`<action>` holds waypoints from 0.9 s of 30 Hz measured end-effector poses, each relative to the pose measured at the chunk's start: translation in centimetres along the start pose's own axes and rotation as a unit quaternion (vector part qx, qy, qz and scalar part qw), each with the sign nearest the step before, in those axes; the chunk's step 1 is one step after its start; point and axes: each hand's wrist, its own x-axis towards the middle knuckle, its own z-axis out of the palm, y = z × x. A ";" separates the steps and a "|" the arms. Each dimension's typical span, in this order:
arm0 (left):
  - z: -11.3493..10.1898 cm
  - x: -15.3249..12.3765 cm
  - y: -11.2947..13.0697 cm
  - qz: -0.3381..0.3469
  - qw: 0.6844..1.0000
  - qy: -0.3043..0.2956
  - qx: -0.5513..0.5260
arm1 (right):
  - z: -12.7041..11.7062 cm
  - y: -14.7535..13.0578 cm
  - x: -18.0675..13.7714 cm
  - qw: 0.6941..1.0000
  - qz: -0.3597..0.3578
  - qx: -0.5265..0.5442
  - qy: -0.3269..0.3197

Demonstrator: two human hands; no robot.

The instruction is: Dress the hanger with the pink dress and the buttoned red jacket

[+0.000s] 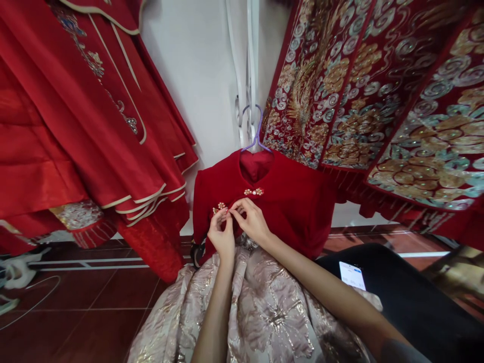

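A red short jacket [291, 196] hangs in front of me on a purple hanger [258, 132]. A gold flower clasp with a pearl [253, 192] sits below its neckline. A second gold flower ornament [220, 206] lies further left on the jacket front, just above my left fingertips. My left hand [221, 232] is closed in a pinch, thumb against fingers. Right beside it, my right hand [252, 218] pinches too, and the fingertips of both almost meet over the jacket. Whatever small thing is between them is too small to make out.
Pale brocade fabric with metallic flowers [264, 302] spreads below my arms. A lit phone [352, 276] rests on a black seat [401, 302] at right. Red garments with cream edging [124, 116] hang at left, embroidered red panels [363, 85] at right. A white metal rack [245, 65] stands behind.
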 end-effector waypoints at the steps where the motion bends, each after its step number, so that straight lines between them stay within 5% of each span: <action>1: 0.0 0.1 -0.1 -0.005 1.000 -0.002 0.001 | 0.0 0.1 0.0 1.000 -0.002 -0.006 -0.001; 6: -0.6 1.1 -0.3 -0.020 0.998 -0.042 0.030 | 0.2 0.4 0.0 0.999 -0.005 -0.030 -0.009; 18: -1.6 1.6 0.6 0.070 0.985 -0.112 0.109 | -0.3 0.1 0.9 0.999 0.002 -0.031 -0.026; 24: -4.6 2.0 -0.7 0.023 0.965 -0.165 0.202 | -5.2 -0.3 -1.9 0.983 0.095 0.086 -0.128; 27: -6.5 1.9 -0.9 -0.016 0.928 -0.197 0.315 | -8.3 -0.7 -4.7 0.973 0.130 0.031 -0.190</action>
